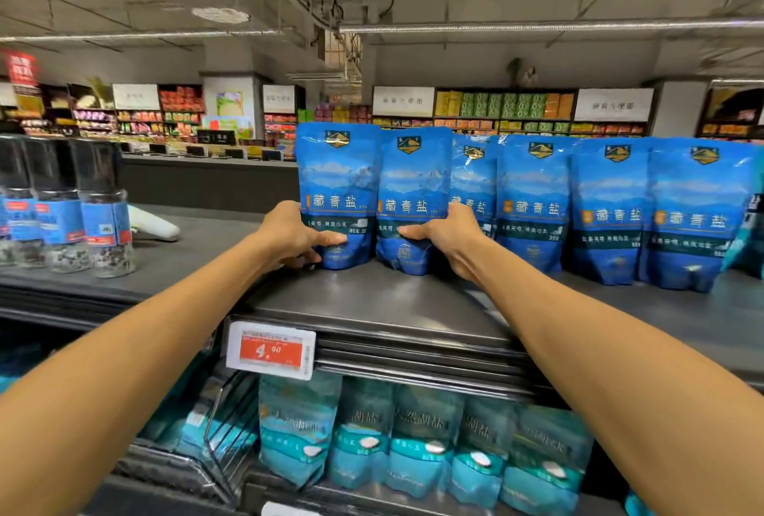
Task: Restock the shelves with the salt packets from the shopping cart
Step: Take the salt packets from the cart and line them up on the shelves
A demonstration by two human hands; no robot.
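Spanning the frame, the top shelf (pixel 372 304) is seen carrying a row of upright blue salt packets (pixel 612 209) towards its right. At that row's left end, two packets are gripped: the left packet (pixel 339 193) by the left hand (pixel 289 236), the right packet (pixel 413 201) by the right hand (pixel 446 238), thumbs across their fronts. Grinder bottles (pixel 62 209) are stood at the shelf's left. A price tag (pixel 270 354) is fixed on the shelf's front edge.

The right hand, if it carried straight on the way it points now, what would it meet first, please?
The right hand points leftward with its grip already on a blue salt packet. Beyond that, the neighbouring salt packet in the left hand probably comes next, though depth is unclear.
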